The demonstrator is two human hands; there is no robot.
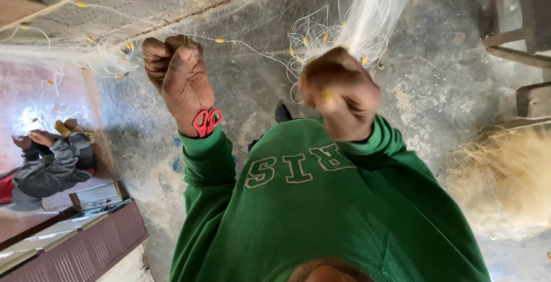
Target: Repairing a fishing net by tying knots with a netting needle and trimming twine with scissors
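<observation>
Left hand (179, 81) fisted, grip closed on line (252, 47) and red scissors (206, 122) at the wrist. Right hand (340, 93), blurred, grip closed on bunched white net (373, 12) with yellow floats (326, 37), raised above concrete floor (436, 75). Another person (54, 164) at left.

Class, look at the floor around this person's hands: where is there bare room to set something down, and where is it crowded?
Bare concrete floor shows between the left hand and right hand, and again right of the right hand up to the wooden legs. It is crowded at the net heap, the float loops and the cabinet.
</observation>
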